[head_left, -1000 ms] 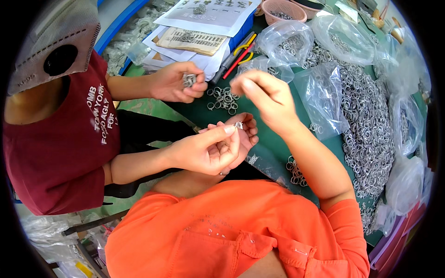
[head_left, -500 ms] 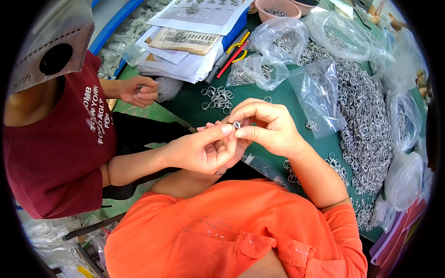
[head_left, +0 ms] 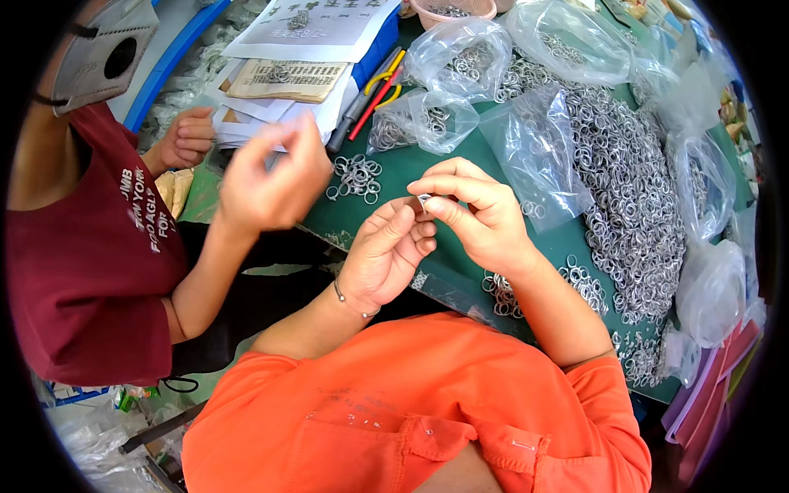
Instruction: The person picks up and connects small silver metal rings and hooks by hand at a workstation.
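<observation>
A small silver metal ring (head_left: 424, 199) is held up between my two hands over the near edge of the green table. My right hand (head_left: 477, 212) pinches it between thumb and bent fingers. My left hand (head_left: 383, 253), with a thin bangle at its wrist, is closed below and to the left, its thumb and fingertips meeting at the ring. The fingers cover part of the ring. On the table just beyond lies a small group of similar rings (head_left: 355, 177). More loose rings (head_left: 585, 287) lie beside my right forearm.
A large heap of rings (head_left: 629, 205) spreads at the right, with clear plastic bags (head_left: 534, 156) around it. Papers (head_left: 308, 29), red-and-yellow-handled pliers (head_left: 378, 99) and a pink basket (head_left: 452, 11) stand at the back. At left, a co-worker's blurred hand (head_left: 275, 177) is raised near the table.
The co-worker's hand has pulled away from the ring, up and to the left. My hands keep the ring between them, and my left hand now shows clearly. The view has shifted slightly.
</observation>
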Demonstrator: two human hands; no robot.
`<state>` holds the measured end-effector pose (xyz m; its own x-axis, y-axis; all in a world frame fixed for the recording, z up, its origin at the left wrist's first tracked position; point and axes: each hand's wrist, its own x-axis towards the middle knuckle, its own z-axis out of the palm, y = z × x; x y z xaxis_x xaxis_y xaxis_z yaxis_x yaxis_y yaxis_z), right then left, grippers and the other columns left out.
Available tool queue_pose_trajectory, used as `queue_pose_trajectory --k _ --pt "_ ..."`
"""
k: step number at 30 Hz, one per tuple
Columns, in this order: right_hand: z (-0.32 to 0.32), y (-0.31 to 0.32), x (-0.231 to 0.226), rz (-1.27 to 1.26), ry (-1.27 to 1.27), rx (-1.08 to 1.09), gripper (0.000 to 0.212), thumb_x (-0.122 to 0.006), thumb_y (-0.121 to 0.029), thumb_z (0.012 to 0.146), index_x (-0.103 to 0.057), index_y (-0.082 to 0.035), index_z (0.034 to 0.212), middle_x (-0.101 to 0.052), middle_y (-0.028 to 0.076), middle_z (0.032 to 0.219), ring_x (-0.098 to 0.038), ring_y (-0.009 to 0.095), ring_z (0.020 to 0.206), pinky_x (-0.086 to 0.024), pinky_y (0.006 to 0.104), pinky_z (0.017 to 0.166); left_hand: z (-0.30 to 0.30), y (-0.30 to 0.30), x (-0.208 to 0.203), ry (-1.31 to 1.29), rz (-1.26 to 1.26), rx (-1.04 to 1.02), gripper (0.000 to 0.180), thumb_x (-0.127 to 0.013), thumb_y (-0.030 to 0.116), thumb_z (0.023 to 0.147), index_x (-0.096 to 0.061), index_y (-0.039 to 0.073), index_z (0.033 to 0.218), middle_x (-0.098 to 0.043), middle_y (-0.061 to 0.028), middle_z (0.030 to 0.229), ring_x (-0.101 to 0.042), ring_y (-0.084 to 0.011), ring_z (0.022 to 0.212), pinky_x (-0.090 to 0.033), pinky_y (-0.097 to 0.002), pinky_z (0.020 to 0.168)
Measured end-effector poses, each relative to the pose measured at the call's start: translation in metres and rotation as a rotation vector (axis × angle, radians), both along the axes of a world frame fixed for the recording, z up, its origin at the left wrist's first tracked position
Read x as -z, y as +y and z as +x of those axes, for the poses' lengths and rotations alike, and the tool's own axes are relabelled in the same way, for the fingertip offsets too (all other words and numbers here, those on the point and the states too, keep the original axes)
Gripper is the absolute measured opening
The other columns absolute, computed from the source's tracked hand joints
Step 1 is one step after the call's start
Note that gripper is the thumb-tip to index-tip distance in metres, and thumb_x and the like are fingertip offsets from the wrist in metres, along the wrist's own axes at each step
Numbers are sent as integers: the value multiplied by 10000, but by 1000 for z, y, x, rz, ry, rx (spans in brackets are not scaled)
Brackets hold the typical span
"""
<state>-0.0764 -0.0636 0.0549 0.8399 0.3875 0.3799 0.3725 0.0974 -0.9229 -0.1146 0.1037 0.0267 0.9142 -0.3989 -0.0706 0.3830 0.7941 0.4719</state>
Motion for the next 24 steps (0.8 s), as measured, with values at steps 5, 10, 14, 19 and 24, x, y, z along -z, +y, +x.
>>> queue_pose_trajectory --k 5,10,14,19,24 --pt "-9 1 4 15 69 8 208 -609 -28 893 -687 -14 1085 -630 88 1006 -601 168 918 -495 278 787 -2 -2 6 -2 39 -5 105 -601 94 949 -613 50 1043 -657 -41 948 -637 -122 839 -546 -270 749" --pt "-9 2 11 43 56 15 214 -595 -7 898 -686 -11 1091 -625 82 1030 -602 151 915 -500 262 775 -2 -2 7 16 44 -32 84 -606 72 941 -618 38 1016 -661 -48 932 -642 -123 825 -552 -269 751" --pt "-11 2 11 86 101 2 214 -586 5 901 -685 -7 1091 -618 80 1053 -603 141 914 -506 254 775 -2 -2 7 20 50 -45 91 -614 69 935 -621 31 1017 -664 -56 941 -646 -125 818 -555 -262 757" --pt "-11 1 10 87 124 -17 231 -580 43 886 -678 7 1093 -610 95 1066 -588 152 966 -487 262 828 -1 -1 6 22 57 -43 110 -617 65 931 -625 24 1033 -667 -62 943 -649 -130 816 -556 -262 764" --pt "-10 1 9 105 126 -9 233 -586 47 881 -680 6 1090 -612 95 1065 -589 155 969 -486 265 832 -1 0 4 46 71 -52 119 -617 61 931 -627 20 1042 -670 -71 943 -653 -139 809 -557 -264 769"
